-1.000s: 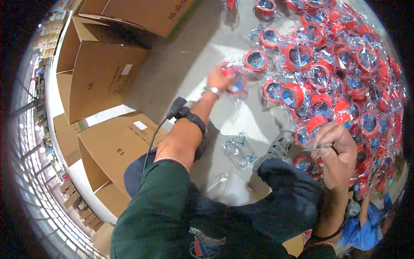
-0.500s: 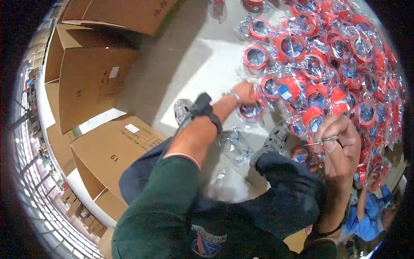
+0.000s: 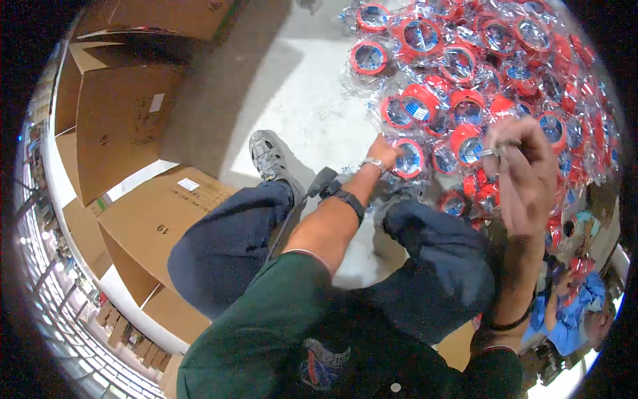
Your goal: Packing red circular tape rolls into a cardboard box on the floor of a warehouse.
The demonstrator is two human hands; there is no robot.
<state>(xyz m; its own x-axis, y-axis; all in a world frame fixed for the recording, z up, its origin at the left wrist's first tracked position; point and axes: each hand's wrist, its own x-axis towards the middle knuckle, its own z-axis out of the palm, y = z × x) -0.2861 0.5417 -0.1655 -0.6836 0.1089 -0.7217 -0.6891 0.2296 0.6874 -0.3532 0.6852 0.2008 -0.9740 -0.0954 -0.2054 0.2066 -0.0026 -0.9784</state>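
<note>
My left hand (image 3: 384, 153) reaches out to a red tape roll (image 3: 407, 159) in clear plastic wrap, at the near left edge of a big pile. Its fingers close on the roll's left rim; the fingertips are partly hidden. Raised at the right, my right hand (image 3: 526, 174) pinches a thin metal tool (image 3: 490, 152) between thumb and fingers. The tool's thin end points left, and blur hides its exact kind. Behind that hand lie more wrapped red rolls (image 3: 466, 143) with blue and white labels inside their rings.
Open brown cartons (image 3: 126, 126) stand at the left, one with its flap (image 3: 166, 213) near my knee. My grey shoe (image 3: 269, 156) rests on the pale floor (image 3: 312, 100). At the lower right, a person in a blue top (image 3: 577, 316) works close by.
The view has shifted, so the pile appears further up and left. My left hand has drawn the wrapped roll to the right and nearer. My right hand still pinches the thin tool.
</note>
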